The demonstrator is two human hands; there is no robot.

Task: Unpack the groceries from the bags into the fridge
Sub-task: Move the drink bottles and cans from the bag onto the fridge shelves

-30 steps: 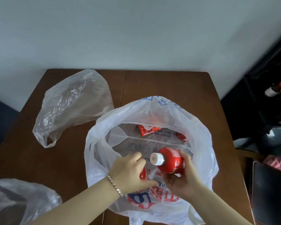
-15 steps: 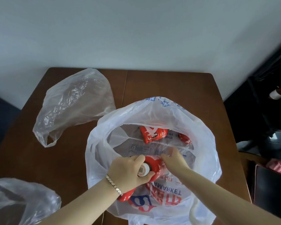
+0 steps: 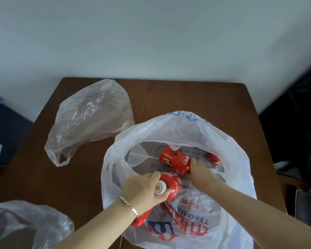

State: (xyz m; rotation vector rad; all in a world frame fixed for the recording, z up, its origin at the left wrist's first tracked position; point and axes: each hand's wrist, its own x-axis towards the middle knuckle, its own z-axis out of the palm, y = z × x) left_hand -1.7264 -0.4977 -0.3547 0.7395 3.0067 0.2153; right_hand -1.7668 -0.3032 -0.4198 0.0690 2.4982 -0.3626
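a thin, crinkled white plastic bag [image 3: 178, 133] with blue and red print stands open on the near right of a smooth dark wooden table [image 3: 196, 97]. the left hand [image 3: 142, 189], with a silver link bracelet [image 3: 129, 205] at the wrist, has thumb and fingers curled round the white-capped neck of a glossy red bottle [image 3: 174, 184] at the bag's near rim. farther in, the right hand [image 3: 201, 173] lies against the near right end of a second red bottle [image 3: 172, 159], which lies on its side. the fingers are hidden behind the back of the hand, so i cannot tell whether they close on it. a third red piece [image 3: 213, 158] at the far right of the bag is half covered by film. another red shape [image 3: 142, 219] shows under the left wrist, mostly hidden. a filmy clear bag [image 3: 90, 119] lies slumped at the far left. a second clear bag [image 3: 25, 225] is cut off at the near left corner.
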